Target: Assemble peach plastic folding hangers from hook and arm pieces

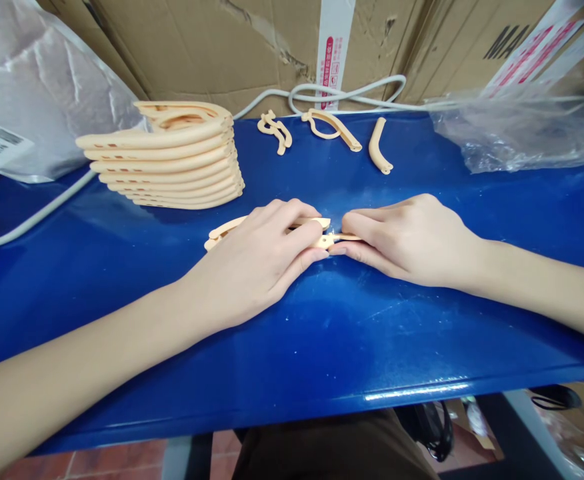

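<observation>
My left hand is closed over a beige plastic folding hanger low over the blue table, its palm hiding much of the middle. The hanger's jointed end sticks out past my fingertips. At that end my right hand pinches a thin beige plastic piece, which meets the joint; its far part is hidden by my fingers. Behind my hands lie loose beige parts: a wavy hook-like piece, an arm with a thin loop and a short bent arm.
A neat stack of beige folding hangers stands at the back left of the blue table. A silver bag, a white cable, cardboard boxes and a clear plastic bag line the back.
</observation>
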A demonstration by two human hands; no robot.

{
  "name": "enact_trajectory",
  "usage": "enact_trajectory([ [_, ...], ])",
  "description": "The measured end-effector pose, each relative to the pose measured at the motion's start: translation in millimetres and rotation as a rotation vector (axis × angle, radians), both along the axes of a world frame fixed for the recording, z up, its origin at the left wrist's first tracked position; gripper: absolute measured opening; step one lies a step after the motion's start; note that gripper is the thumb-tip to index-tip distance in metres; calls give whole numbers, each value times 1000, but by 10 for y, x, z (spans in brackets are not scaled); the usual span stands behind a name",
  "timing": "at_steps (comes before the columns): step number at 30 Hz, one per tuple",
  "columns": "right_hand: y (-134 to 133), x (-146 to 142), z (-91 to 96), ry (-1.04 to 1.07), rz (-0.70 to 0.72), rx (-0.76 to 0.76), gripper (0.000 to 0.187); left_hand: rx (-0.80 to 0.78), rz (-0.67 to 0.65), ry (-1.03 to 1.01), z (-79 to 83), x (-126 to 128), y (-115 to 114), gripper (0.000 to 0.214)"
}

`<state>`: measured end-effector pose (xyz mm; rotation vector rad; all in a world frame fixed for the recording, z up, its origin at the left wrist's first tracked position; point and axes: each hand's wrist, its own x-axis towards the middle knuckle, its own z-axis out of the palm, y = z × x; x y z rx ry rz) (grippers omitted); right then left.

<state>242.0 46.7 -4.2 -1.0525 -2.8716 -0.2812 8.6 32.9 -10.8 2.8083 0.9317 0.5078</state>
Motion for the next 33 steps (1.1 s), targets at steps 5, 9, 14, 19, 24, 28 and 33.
enact_trajectory([
  [5, 4, -13, 14, 6, -9, -53, 74, -3, 7, 9, 5, 6, 1, 32],
  [9, 13, -13, 28, 12, -17, -92, 74, -2, 12, 19, 10, 5, -2, 33],
  [14, 10, -11, 32, 22, -24, -120, 73, 6, 14, 15, -4, 4, -1, 32],
  [19, 9, -13, 30, 39, -23, -138, 73, -4, 18, 11, 6, 4, 3, 32],
  [24, 16, -8, 26, 54, -15, -142, 67, -1, 16, -2, 11, -7, 7, 32],
  [28, 20, -4, 20, 71, -9, -157, 65, -2, 19, -2, 4, -3, 5, 32],
  [33, 17, -7, 12, 61, -18, -156, 63, -7, 19, -10, 2, 2, 4, 32],
])
